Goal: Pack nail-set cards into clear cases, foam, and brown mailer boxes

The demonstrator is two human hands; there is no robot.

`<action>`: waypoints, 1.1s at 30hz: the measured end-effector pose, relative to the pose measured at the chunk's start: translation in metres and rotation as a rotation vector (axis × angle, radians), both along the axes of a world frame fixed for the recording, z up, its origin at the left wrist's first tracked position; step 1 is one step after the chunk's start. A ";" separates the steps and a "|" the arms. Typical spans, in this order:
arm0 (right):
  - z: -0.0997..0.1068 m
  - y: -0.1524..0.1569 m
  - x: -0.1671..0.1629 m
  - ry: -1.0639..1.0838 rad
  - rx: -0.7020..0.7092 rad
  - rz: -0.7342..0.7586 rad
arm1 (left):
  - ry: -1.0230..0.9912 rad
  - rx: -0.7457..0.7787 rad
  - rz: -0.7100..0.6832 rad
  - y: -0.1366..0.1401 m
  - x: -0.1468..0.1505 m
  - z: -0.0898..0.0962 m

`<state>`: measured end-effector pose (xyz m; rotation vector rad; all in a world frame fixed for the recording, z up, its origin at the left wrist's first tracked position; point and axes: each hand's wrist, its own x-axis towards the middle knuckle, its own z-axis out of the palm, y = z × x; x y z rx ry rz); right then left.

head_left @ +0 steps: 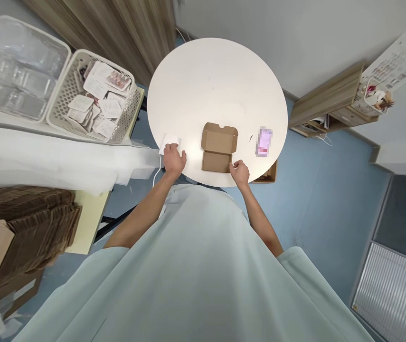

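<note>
A brown cardboard box (218,141) lies on the round white table (213,66) with its lid folded back, and I can see nothing inside it. My right hand (240,173) is at the near right corner of the box, thumb and fingers pinched on its edge. To the left, my left hand (174,160) rests over a flat white item (170,139) at the table's edge, with thumb and fingers apart. A white cable hangs beside this item; whether they are joined is unclear.
A blurred-out purple item (264,141) and a small dark object (250,138) lie right of the box. At left are a basket of packets (92,99), a bin of clear plastic containers (17,71) and stacked flattened cardboard (35,223). An open carton (271,175) sits below the table.
</note>
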<state>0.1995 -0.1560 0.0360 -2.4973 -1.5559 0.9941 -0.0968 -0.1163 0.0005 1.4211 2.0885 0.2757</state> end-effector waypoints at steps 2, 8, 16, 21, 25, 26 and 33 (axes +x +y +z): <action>0.003 0.000 -0.002 -0.004 0.013 0.009 | 0.019 0.043 0.118 0.009 -0.005 -0.005; 0.011 0.004 -0.007 -0.015 0.050 0.055 | 0.075 -0.075 0.220 0.029 -0.017 -0.021; 0.020 0.011 -0.013 0.005 0.083 0.078 | 0.135 -0.093 0.176 0.025 -0.015 -0.021; 0.021 0.012 -0.015 0.025 0.093 0.091 | 0.095 -0.076 0.247 0.031 -0.014 -0.011; 0.018 0.012 -0.018 0.039 0.092 0.109 | 0.037 -0.108 0.268 0.035 -0.023 -0.005; 0.017 0.012 -0.019 0.046 0.090 0.115 | 0.018 -0.117 0.264 0.035 -0.025 -0.004; 0.014 0.013 -0.030 0.154 0.101 0.121 | -0.072 -0.090 0.229 0.027 -0.022 0.011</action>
